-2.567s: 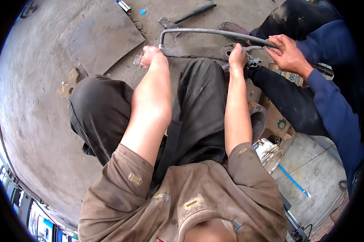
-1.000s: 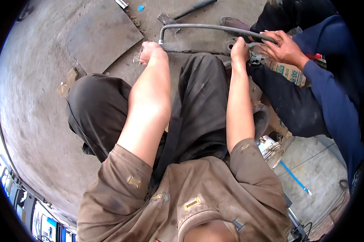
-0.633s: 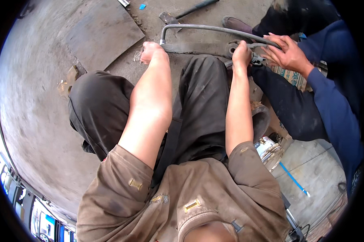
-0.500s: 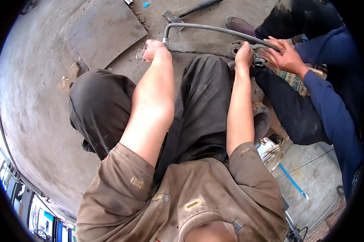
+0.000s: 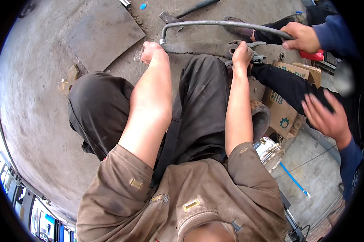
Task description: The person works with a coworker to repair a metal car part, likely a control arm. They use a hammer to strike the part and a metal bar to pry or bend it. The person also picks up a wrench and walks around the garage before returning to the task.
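Observation:
A flat metal leaf spring point(image 5: 194, 49) with a round eye at its right end lies across in front of my knees. My left hand point(image 5: 153, 52) is closed around its left end, just beside the socket of a long bent-handled wrench point(image 5: 214, 23). My right hand point(image 5: 241, 56) is closed at the eye end; its fingertips are partly hidden. Beside that hand sits a metal clamp-like tool point(image 5: 258, 59). The wrench stretches above the spring to a co-worker's hand point(image 5: 301, 37), which grips its far end. The co-worker's other hand point(image 5: 326, 115) is spread and blurred at the right.
A hammer point(image 5: 194, 10) and a dark metal plate point(image 5: 105, 34) lie on the concrete floor ahead. To my right are a cardboard box point(image 5: 279, 111), a dirty white bucket point(image 5: 270, 153) and a blue strip point(image 5: 293, 179). The co-worker's dark-clad leg point(image 5: 285, 78) reaches close to my right hand.
The co-worker has leaned back to the right, one hand shifting outward on the wrench's end and the other dropping away from it. My hands stay in nearly the same place.

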Demonstrator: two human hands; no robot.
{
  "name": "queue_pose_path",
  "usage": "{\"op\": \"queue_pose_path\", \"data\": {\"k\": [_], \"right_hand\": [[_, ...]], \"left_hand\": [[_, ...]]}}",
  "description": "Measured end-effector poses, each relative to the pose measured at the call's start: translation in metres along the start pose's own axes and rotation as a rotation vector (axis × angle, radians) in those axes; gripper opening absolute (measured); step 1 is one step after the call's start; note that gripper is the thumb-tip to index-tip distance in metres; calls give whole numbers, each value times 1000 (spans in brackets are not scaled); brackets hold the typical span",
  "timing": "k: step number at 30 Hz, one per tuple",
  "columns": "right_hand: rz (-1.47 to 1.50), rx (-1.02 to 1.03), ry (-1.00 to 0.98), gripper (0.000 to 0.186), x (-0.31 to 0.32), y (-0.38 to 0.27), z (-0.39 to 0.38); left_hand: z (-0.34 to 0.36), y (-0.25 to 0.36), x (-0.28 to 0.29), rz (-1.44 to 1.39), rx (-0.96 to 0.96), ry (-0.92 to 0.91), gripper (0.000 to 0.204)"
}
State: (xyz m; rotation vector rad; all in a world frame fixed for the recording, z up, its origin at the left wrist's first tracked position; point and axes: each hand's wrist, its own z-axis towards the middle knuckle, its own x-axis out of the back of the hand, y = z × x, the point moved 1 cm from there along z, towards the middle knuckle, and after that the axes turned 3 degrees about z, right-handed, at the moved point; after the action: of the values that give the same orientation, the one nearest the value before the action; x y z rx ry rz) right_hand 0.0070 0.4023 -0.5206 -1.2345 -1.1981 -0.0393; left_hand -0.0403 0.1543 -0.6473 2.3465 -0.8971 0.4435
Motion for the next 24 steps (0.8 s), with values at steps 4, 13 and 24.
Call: {"op": "queue_pose_path", "data": {"k": [4,13,24], "right_hand": [[49,-38,-34,47,-2,4,5],[58,-31,-7,46,-7,14,15],[0,-34,53,52,-9,14,15]], "left_hand": [[16,-6,-10,28,-54,17,44],[23,-12,-10,30,-10,55,44],[10,-6,-3,94,-118,37,48]]}}
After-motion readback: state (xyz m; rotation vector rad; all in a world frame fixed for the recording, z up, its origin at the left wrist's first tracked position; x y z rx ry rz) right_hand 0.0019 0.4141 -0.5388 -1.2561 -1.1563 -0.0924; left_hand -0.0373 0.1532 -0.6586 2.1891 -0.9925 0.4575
